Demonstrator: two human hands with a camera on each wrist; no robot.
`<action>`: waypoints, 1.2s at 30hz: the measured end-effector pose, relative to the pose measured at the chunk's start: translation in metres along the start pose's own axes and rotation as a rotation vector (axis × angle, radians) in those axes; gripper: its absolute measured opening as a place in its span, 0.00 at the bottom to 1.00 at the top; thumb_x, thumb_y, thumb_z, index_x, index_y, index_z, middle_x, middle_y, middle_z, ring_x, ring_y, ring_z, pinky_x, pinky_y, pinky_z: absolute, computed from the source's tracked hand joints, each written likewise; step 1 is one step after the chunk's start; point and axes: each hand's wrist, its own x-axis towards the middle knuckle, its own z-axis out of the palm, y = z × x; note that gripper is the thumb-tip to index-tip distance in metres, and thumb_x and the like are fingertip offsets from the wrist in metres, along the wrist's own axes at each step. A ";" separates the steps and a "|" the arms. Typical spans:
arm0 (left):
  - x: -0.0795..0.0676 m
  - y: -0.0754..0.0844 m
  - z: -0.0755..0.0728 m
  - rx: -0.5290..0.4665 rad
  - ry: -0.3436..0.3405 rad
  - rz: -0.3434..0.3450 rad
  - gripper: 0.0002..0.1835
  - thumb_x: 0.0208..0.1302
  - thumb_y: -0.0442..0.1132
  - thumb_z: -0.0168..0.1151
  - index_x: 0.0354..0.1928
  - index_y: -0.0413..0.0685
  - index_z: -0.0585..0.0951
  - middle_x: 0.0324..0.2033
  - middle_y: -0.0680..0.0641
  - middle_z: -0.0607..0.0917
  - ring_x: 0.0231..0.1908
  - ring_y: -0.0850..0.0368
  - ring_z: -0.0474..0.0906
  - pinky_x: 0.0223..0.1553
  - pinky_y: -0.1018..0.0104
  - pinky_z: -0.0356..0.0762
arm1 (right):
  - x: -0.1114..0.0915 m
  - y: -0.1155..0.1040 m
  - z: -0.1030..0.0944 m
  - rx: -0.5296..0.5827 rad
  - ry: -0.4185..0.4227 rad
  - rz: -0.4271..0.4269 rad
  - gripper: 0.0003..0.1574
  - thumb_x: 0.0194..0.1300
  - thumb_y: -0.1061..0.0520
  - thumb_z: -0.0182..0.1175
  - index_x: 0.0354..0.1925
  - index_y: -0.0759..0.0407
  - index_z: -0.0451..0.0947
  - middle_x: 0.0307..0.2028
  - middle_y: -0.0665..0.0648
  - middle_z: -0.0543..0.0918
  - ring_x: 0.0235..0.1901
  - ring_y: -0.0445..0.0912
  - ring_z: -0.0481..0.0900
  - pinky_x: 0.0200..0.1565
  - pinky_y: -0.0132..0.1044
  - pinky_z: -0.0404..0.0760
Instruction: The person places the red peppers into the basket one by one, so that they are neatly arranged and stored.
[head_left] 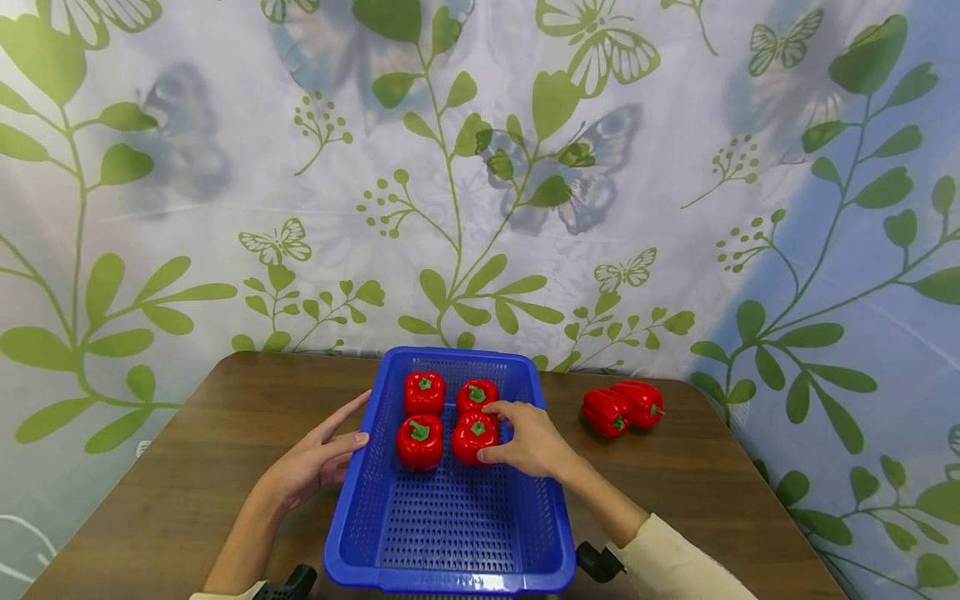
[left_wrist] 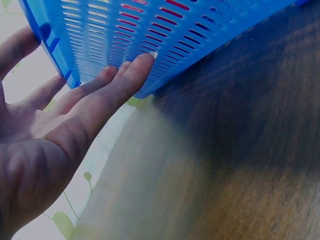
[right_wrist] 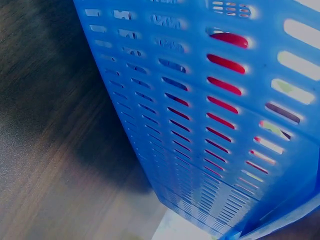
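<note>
A blue plastic basket point(head_left: 450, 581) with slotted walls stands on the table. Four-sided grouping in its far half: several red bell peppers with green stems, among them the front right bell pepper point(head_left: 471, 439) and the front left bell pepper point(head_left: 420, 446). My right hand point(head_left: 531, 442) reaches over the basket's right rim, thumb and fingers around the front right pepper. Against the outside of the left wall my left hand point(head_left: 311, 462) lies with extended fingers, also seen touching the slotted wall point(left_wrist: 172, 37) in the left wrist view. The basket wall point(right_wrist: 195, 115) hides my right hand in the right wrist view.
Two more red bell peppers point(head_left: 606, 412) lie together on the wooden table point(head_left: 697, 492), right of the basket. Behind the table's far edge hangs a curtain point(head_left: 480, 208) printed with green leaves and butterflies.
</note>
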 end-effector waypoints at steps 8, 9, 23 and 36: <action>-0.002 -0.003 0.000 0.009 -0.001 0.008 0.38 0.79 0.37 0.48 0.82 0.66 0.44 0.69 0.29 0.71 0.63 0.35 0.77 0.56 0.44 0.81 | -0.002 0.000 0.001 0.014 -0.019 -0.008 0.39 0.53 0.49 0.78 0.61 0.59 0.78 0.50 0.60 0.86 0.48 0.55 0.81 0.46 0.49 0.81; -0.002 -0.003 0.000 0.010 -0.002 0.009 0.38 0.79 0.37 0.48 0.82 0.66 0.44 0.69 0.29 0.71 0.63 0.35 0.77 0.56 0.44 0.81 | -0.003 -0.001 0.001 0.018 -0.021 -0.008 0.39 0.53 0.49 0.78 0.61 0.59 0.78 0.50 0.60 0.86 0.49 0.55 0.81 0.46 0.49 0.81; -0.004 -0.005 0.001 0.017 0.006 0.014 0.38 0.79 0.38 0.48 0.82 0.67 0.45 0.69 0.28 0.71 0.63 0.33 0.77 0.56 0.44 0.82 | -0.004 0.004 0.004 0.032 -0.033 0.005 0.39 0.54 0.50 0.77 0.62 0.59 0.78 0.52 0.61 0.84 0.52 0.59 0.80 0.48 0.52 0.83; -0.007 -0.008 0.001 0.024 0.016 0.014 0.38 0.79 0.39 0.50 0.82 0.67 0.45 0.69 0.28 0.71 0.62 0.33 0.77 0.55 0.43 0.82 | -0.007 0.004 0.007 0.021 -0.002 0.001 0.39 0.54 0.48 0.77 0.61 0.58 0.78 0.51 0.60 0.84 0.52 0.58 0.81 0.48 0.50 0.82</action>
